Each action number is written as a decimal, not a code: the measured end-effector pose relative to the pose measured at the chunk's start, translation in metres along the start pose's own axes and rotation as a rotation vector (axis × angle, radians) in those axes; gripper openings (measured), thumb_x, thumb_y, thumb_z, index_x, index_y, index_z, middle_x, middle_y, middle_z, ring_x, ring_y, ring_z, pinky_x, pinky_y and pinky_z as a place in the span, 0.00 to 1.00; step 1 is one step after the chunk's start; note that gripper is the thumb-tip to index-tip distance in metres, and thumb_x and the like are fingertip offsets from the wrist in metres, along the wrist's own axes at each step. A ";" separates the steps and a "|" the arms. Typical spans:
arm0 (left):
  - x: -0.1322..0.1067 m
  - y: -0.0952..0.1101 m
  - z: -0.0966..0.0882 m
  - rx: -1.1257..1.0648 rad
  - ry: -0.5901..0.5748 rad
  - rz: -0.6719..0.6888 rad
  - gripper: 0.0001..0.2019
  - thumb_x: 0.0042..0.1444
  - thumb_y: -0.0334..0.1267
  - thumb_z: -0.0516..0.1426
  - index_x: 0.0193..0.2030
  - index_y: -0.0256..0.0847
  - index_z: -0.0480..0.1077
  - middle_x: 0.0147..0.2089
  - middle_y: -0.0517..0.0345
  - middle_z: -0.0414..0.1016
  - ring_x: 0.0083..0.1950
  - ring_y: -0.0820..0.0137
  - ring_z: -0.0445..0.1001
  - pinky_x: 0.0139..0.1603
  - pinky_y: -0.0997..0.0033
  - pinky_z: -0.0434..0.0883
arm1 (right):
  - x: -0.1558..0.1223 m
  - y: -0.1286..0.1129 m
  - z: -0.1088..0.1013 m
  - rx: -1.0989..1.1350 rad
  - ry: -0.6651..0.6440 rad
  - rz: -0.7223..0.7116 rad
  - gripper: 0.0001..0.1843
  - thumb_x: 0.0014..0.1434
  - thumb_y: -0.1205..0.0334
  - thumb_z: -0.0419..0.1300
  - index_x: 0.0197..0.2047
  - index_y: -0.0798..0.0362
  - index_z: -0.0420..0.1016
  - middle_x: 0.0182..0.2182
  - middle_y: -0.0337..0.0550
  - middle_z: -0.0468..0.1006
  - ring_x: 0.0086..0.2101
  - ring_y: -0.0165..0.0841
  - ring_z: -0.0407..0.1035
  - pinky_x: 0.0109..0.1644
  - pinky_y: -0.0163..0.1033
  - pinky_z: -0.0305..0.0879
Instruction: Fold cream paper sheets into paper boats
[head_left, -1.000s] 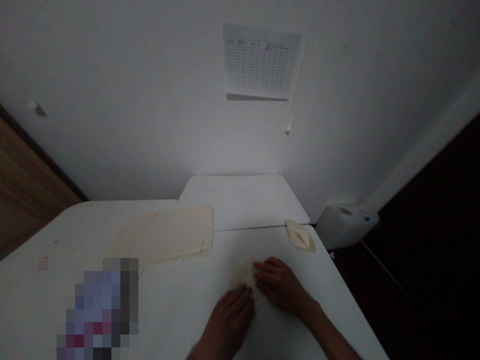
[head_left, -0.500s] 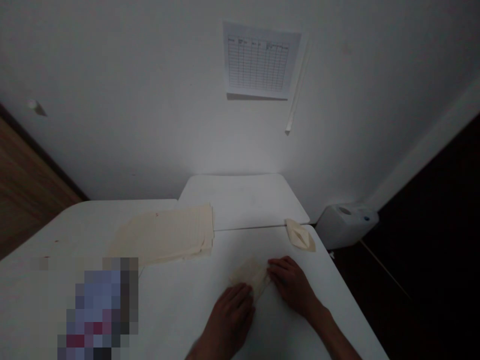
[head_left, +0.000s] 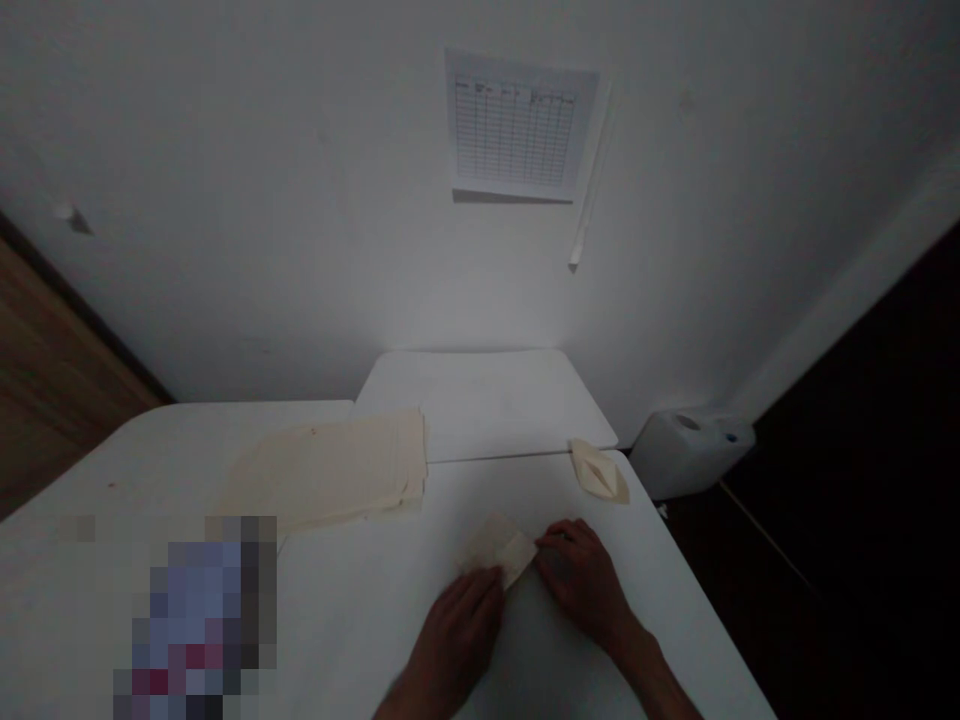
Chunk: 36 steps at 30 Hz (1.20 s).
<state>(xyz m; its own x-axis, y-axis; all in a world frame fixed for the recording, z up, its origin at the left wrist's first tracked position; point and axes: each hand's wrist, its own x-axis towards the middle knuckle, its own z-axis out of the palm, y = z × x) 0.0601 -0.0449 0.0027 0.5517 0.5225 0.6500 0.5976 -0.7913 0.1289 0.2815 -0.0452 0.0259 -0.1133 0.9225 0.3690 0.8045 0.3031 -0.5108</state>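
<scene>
A small cream sheet of paper (head_left: 491, 540) lies on the white table in front of me, with a flap folded over on its right side. My left hand (head_left: 461, 620) holds its near left edge, fingers together and curled down onto it. At the right corner, my right hand (head_left: 577, 575) pinches the paper between thumb and fingertips. The undersides of both hands are hidden. Beyond my right hand sits a folded paper piece (head_left: 598, 472), shaped like a small boat, near the table's right edge.
Cream lined sheets (head_left: 337, 465) lie stacked at the left on the white table (head_left: 360, 620). A blurred-out patch (head_left: 195, 600) covers something nearer. A printed chart (head_left: 517, 130) hangs on the wall ahead. Right of the table stands a white plastic container (head_left: 690, 455).
The paper's right side now shows a clear folded flap where it looked rumpled before. My right hand has shifted slightly; my left has barely moved.
</scene>
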 end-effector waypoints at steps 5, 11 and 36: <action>-0.004 -0.001 0.001 0.006 0.013 0.003 0.15 0.63 0.26 0.45 0.47 0.37 0.71 0.46 0.50 0.80 0.44 0.65 0.80 0.44 0.65 0.79 | 0.005 -0.008 0.002 0.061 0.004 0.053 0.05 0.61 0.60 0.60 0.37 0.50 0.76 0.33 0.43 0.77 0.38 0.38 0.68 0.47 0.44 0.61; -0.004 0.000 0.000 -0.004 0.004 0.011 0.15 0.62 0.26 0.46 0.47 0.38 0.72 0.45 0.50 0.80 0.44 0.65 0.80 0.44 0.64 0.78 | 0.006 -0.010 0.006 0.056 0.030 0.095 0.05 0.60 0.62 0.61 0.32 0.50 0.75 0.30 0.41 0.77 0.35 0.38 0.68 0.47 0.45 0.60; 0.049 -0.026 -0.035 -0.858 -0.122 -0.963 0.16 0.54 0.50 0.59 0.38 0.38 0.76 0.32 0.54 0.80 0.34 0.63 0.78 0.33 0.70 0.73 | 0.008 -0.021 -0.004 0.427 0.003 0.034 0.13 0.62 0.55 0.56 0.30 0.50 0.77 0.29 0.42 0.76 0.33 0.35 0.68 0.40 0.39 0.62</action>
<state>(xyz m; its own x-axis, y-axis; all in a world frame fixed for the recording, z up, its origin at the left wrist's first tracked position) 0.0517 -0.0096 0.0573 0.1872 0.9816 -0.0387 0.2449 -0.0085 0.9695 0.2655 -0.0448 0.0429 -0.0883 0.9332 0.3482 0.4945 0.3446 -0.7980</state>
